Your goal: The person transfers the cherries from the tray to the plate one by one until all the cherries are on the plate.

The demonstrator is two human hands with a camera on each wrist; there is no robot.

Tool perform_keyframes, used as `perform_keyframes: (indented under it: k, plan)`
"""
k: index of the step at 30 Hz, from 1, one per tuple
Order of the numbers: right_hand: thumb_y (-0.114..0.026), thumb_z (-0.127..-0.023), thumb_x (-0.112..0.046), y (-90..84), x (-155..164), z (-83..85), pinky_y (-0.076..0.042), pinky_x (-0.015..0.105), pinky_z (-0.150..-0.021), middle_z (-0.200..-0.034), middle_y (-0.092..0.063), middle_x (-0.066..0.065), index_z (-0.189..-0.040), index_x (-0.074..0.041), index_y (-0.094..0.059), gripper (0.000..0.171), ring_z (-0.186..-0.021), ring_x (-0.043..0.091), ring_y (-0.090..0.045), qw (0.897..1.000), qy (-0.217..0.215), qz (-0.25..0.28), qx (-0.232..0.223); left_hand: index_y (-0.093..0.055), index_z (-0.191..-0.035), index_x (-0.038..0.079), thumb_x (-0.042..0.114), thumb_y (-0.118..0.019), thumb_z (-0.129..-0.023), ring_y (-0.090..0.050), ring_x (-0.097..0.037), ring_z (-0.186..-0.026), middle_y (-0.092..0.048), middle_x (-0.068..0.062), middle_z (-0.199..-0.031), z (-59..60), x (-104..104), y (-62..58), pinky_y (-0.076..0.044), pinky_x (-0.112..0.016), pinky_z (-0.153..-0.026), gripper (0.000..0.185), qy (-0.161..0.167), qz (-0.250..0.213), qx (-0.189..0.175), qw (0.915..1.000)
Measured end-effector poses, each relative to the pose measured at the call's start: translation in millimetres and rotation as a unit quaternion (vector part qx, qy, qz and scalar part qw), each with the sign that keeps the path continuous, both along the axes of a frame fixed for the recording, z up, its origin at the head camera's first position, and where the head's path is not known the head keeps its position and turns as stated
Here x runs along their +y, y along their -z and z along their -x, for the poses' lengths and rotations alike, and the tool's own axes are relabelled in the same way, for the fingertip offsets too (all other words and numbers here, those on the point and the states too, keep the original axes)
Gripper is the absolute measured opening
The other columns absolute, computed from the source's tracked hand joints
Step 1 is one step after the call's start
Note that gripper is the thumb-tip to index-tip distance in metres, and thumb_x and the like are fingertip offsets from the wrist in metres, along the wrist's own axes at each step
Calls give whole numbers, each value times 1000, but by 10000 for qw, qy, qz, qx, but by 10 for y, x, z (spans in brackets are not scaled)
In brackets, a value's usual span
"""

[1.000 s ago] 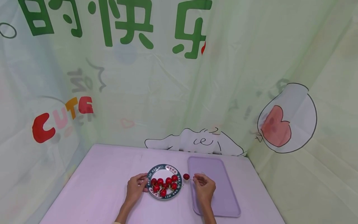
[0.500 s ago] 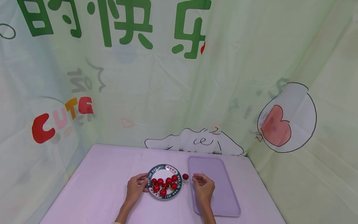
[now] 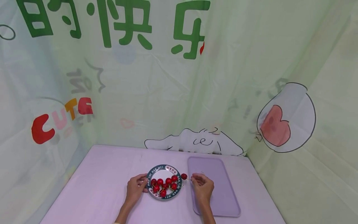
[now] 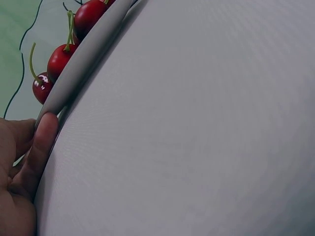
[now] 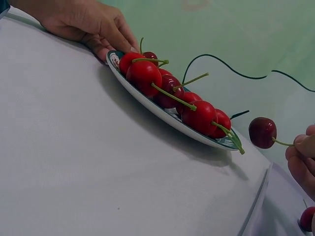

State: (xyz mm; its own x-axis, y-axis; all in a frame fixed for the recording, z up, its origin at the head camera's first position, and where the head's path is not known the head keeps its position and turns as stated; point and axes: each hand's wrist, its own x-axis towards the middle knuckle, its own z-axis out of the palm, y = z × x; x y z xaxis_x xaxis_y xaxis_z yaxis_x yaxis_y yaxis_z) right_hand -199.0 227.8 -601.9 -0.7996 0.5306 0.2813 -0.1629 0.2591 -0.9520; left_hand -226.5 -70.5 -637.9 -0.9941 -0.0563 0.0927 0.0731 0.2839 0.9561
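A round plate point(image 3: 162, 173) with a dark patterned rim holds several red cherries point(image 3: 168, 180), bunched on its nearer half. My left hand point(image 3: 135, 186) grips the plate's left edge, thumb and fingers at the rim; in the left wrist view the hand point(image 4: 24, 172) meets the tilted-looking edge. Between thumb and finger, my right hand point(image 3: 203, 186) pinches the stem of a dark red cherry point(image 3: 184, 176), which hangs just off the plate's right edge. The right wrist view shows this cherry point(image 5: 262, 132) apart from the plate, its stem at my fingertips point(image 5: 302, 146).
To the right, under my right hand, a purple rectangular tray point(image 3: 225, 193) lies on the pale table point(image 3: 112, 165). Another cherry point(image 5: 308, 219) in the tray is partly cut off in the right wrist view. Printed curtains point(image 3: 167, 93) stand behind and at both sides.
My right hand has moved slightly left, bringing the cherry nearer the plate's right edge. The left hand and the plate stay in place.
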Motion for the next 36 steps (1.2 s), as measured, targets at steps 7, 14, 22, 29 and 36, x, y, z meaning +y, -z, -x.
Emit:
perform_keyframes:
  k: [7, 14, 22, 29, 36]
  plan:
    - [-85, -86, 12, 56, -18, 16, -63, 12, -73, -95, -82, 18, -99, -1, -84, 19, -75, 5, -76, 9999, -25, 90, -140, -73, -136, 0, 5, -71, -105, -70, -11, -61, -77, -17, -110, -17, 0, -12, -63, -21, -58, 32, 20, 18, -47, 10000]
    - [-85, -85, 13, 58, -38, 18, -65, 15, -74, -94, -83, 17, -101, 2, -83, 19, -75, 9, -78, 9986, -233, 450, -162, -72, -137, -1, 6, -72, -105, -70, -11, -59, -77, -17, -111, -17, -3, -9, -62, -20, -57, 32, 13, 6, -23, 10000]
    - [-82, -86, 15, -10, -86, -12, -65, 16, -70, -96, -82, 23, -106, 12, -79, 21, -72, 9, -79, 9951, -512, 846, -77, -73, -136, 0, 7, -72, -105, -70, -11, -60, -77, -17, -110, -18, 0, -1, -62, -18, -58, 32, -27, -12, -2, 10000]
    - [-79, -89, 16, -31, -105, -6, -66, 19, -71, -99, -81, 26, -111, 15, -77, 23, -73, 9, -79, 9908, -703, 1123, -284, -73, -136, 0, 7, -72, -105, -70, -11, -59, -77, -18, -111, -25, 6, -22, -61, -17, -59, 32, -28, 28, 10, 10000]
    - [-78, -93, 12, -63, -113, -22, -68, 21, -75, -104, -82, 25, -118, 14, -75, 26, -76, 12, -80, 9844, -916, 1384, -584, -73, -136, 0, 6, -72, -105, -71, -13, -59, -78, -19, -111, -21, 5, -31, -61, -17, -59, 32, -7, -17, 11, 10000]
